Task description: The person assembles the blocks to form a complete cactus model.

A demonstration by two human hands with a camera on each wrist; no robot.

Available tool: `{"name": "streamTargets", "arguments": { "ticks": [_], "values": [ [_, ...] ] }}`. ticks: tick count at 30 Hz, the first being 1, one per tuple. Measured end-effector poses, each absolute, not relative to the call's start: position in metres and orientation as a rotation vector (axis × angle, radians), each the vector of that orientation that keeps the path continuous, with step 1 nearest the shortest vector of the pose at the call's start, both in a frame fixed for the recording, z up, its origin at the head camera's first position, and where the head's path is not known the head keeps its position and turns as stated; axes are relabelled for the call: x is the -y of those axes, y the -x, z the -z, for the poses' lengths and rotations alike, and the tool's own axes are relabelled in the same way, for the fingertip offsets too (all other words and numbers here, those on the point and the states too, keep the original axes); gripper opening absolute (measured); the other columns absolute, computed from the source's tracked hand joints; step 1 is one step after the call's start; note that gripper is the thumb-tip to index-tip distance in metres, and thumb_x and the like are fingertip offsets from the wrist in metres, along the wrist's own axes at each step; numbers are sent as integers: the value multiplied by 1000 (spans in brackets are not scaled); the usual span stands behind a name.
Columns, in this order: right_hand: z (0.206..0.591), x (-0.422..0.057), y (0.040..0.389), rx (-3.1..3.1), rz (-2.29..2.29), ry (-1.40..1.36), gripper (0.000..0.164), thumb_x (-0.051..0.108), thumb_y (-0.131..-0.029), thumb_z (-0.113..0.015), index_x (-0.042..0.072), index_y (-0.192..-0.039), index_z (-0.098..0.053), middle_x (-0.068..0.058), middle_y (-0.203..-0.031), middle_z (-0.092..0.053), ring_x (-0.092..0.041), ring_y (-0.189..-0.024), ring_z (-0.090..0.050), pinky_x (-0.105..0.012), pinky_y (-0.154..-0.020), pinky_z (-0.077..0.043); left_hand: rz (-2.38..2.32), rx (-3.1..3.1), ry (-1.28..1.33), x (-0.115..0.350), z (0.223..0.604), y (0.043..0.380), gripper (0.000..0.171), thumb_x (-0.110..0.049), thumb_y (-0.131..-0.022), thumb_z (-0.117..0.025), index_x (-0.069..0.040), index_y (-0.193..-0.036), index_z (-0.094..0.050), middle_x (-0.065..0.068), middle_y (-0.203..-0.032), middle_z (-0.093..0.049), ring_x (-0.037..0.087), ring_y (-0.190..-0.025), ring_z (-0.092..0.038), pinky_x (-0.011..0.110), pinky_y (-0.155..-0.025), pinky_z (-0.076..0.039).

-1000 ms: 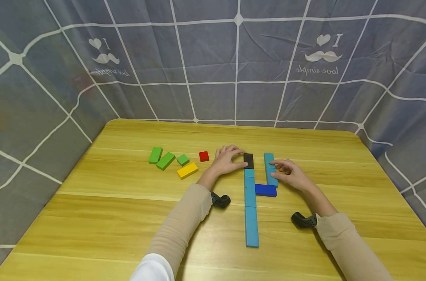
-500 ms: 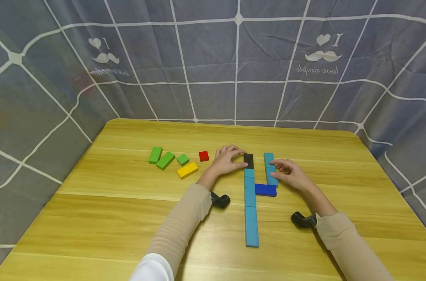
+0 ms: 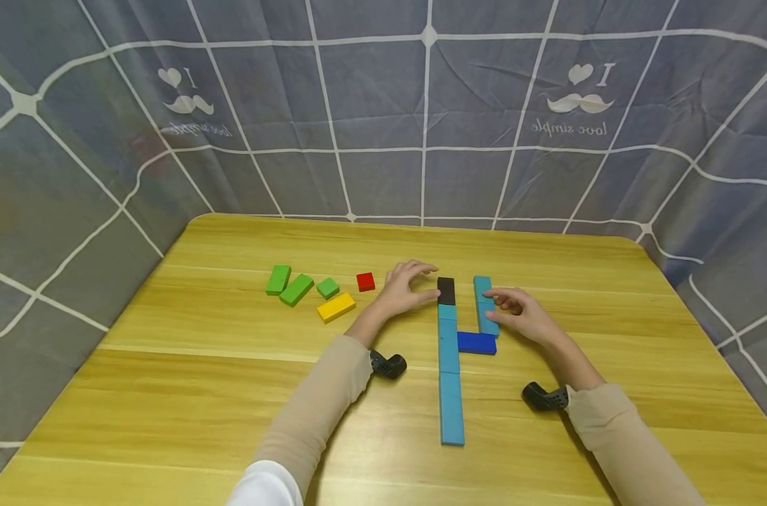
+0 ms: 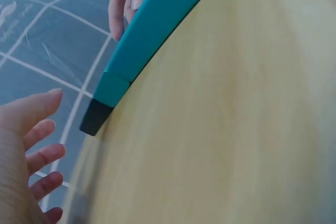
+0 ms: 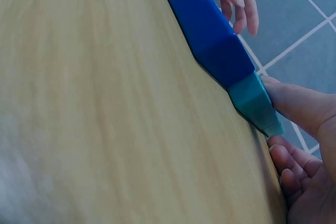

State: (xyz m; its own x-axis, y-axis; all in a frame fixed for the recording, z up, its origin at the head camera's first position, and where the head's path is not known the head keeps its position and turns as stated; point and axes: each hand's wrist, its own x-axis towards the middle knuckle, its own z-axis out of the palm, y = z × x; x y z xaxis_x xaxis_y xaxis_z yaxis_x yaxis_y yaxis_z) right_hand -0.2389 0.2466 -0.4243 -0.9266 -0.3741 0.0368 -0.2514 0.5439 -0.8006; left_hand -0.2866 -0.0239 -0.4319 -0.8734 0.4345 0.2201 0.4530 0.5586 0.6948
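We read the step as squaring up flat blocks on the table (image 3: 168, 422). Black block (image 3: 445, 291) caps the far end of the long light-blue row (image 3: 451, 407); dark-blue block (image 3: 476, 343) bridges from its right side to the near end of the short light-blue row (image 3: 487, 320).

Left hand (image 3: 399, 289): fingers spread wide, holding nothing; left wrist view shows a gap between thumb and black block. Right hand (image 3: 522, 316): thumb and index apart at the right side of the short row, seemingly touching it, other fingers curled loosely. Pressing or just resting, we can't tell.

Next move, we'd judge, calls for lifting both hands away without knocking the rows. Over left, well apart: red block (image 3: 365, 282), yellow block (image 3: 336, 308), three green blocks (image 3: 296, 289). Nothing blocks the way to red; left forearm passes near yellow, and right fingers partly cover the short row.
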Motion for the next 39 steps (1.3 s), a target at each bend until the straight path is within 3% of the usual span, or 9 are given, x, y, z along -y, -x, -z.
{"name": "streamTargets", "arguments": {
  "ticks": [8, 20, 24, 28, 32, 39],
  "values": [
    [432, -250, 244, -2628, 1352, 570, 42, 17, -88, -62, 3, -126, -52, -17, -111, -48, -24, -94, -43, -33, -79, -38, 1193, 2691, 876, 58, 417, 272, 47, -25, -80, -69, -11, -124, -56, 6, -128, -51, 27, -120, -37, 49, -97, -23],
    [432, -250, 244, -2617, 1372, 578, 42, 15, -87, -62, 2, -125, -52, -17, -109, -48, -25, -93, -43, -34, -79, -38, 1086, 2750, 890, 153, 414, 255, 49, -18, -80, -69, -7, -125, -54, 14, -127, -51, 35, -122, -36, 56, -96, -18],
    [433, -251, 243, -2632, 1354, 565, 42, 16, -87, -62, 2, -125, -53, -17, -109, -48, -25, -93, -43, -34, -79, -38, 1080, 2772, 913, 174, 417, 252, 48, -15, -79, -63, -7, -125, -53, 15, -128, -50, 36, -122, -34, 57, -96, -17],
    [420, -245, 235, -2632, 1347, 540, 40, 12, -87, -61, -1, -124, -52, -19, -109, -48, -25, -93, -42, -34, -79, -37, 1096, 2801, 928, 184, 419, 250, 54, -10, -72, -56, -8, -126, -53, 17, -130, -48, 38, -123, -32, 60, -99, -11],
    [412, -241, 231, -2615, 1359, 518, 40, 7, -87, -60, -5, -125, -51, -22, -111, -48, -27, -94, -42, -35, -79, -37, 998, 2864, 948, 186, 416, 249, 59, -7, -69, -52, -8, -128, -52, 17, -132, -45, 38, -123, -31, 59, -95, -15],
    [433, -251, 244, -2615, 1368, 548, 41, 16, -87, -62, 2, -125, -53, -17, -110, -48, -24, -94, -42, -35, -79, -37, 885, 2973, 957, 185, 409, 248, 66, -4, -65, -51, -10, -131, -51, 16, -133, -42, 37, -122, -29, 57, -92, -18]
  ]
}}
